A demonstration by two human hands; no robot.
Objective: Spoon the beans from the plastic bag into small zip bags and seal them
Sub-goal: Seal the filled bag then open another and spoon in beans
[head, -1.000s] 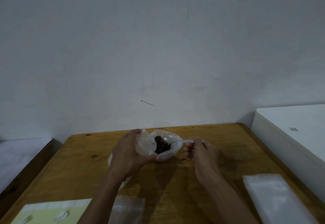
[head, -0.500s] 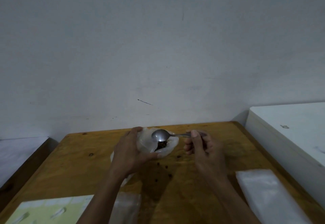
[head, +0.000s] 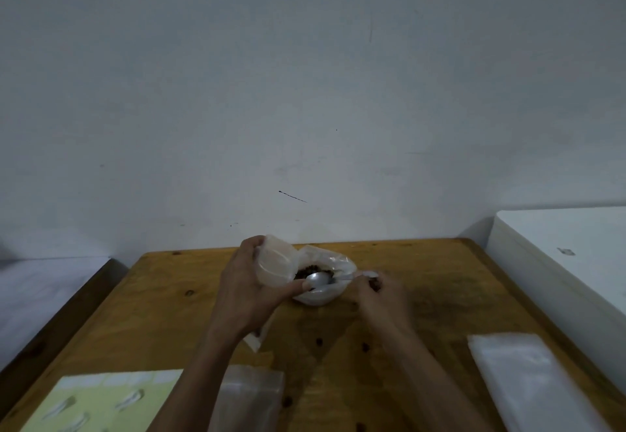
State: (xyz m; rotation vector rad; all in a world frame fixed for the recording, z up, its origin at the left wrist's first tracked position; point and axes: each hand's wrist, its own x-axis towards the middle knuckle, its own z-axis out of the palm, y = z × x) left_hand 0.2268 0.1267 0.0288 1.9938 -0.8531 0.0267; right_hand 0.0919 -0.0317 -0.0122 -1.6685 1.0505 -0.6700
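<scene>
With left hand [head: 247, 291] clamped around small zip bag [head: 274, 265] beside plastic bag [head: 325, 274] and right hand [head: 376, 291] pinching spoon [head: 320, 279], risking spilled beans [head: 310, 269] if tilted.

Spoon [head: 318, 279] lies in plastic bag [head: 333, 262] on table [head: 423, 262], between both hands.

Wooden counter [head: 423, 299] against a pale wall [head: 305, 92], white cabinet [head: 569, 255] at right, yellow-green printed sheet [head: 101, 401] at the near left corner
</scene>
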